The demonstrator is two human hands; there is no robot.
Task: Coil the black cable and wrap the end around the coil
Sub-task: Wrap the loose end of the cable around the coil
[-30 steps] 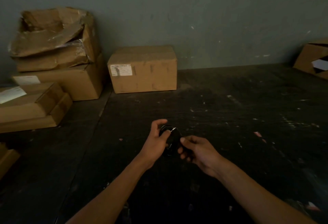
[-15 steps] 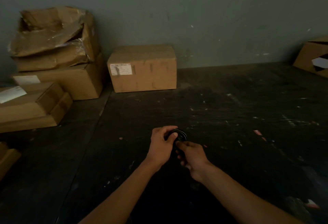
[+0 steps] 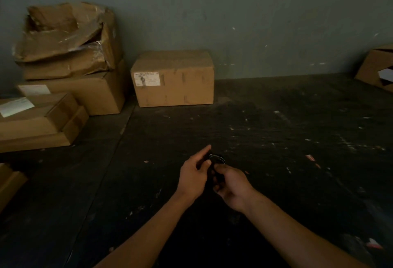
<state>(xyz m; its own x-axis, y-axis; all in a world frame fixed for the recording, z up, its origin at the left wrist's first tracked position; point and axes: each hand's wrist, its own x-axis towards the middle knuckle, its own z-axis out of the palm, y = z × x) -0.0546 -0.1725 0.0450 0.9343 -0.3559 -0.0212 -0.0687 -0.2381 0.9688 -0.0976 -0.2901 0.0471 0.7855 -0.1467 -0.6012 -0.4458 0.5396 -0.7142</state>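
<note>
Far off at nine o'clock, a stack of boxes point(image 3: 63, 80) stood against the wall point(image 3: 234, 12), the top one torn and crumpled. Below it, at eight o'clock, flat boxes point(image 3: 40, 123) lay on the dark floor point(image 3: 276, 140). At eleven o'clock a sealed box point(image 3: 174, 78) with a white label sat at the foot of the wall.

Near the centre, just toward six o'clock, the left hand point(image 3: 192, 177) met the cable point(image 3: 215, 158). Its index finger pointed out straight toward twelve o'clock, while its thumb pressed against the coil's left side; in the dim light I could not tell whether this grip truly pinched the coil. The cable was a small black coil held above the floor between the two hands, its upper loops catching faint light. Just beside it, at its five o'clock, the right hand point(image 3: 231, 187) had its fingers curled in a closed grip round the coil's lower part, thumb on top.

At two o'clock, an open box point(image 3: 376, 68) sat cut off by the frame edge.
</note>
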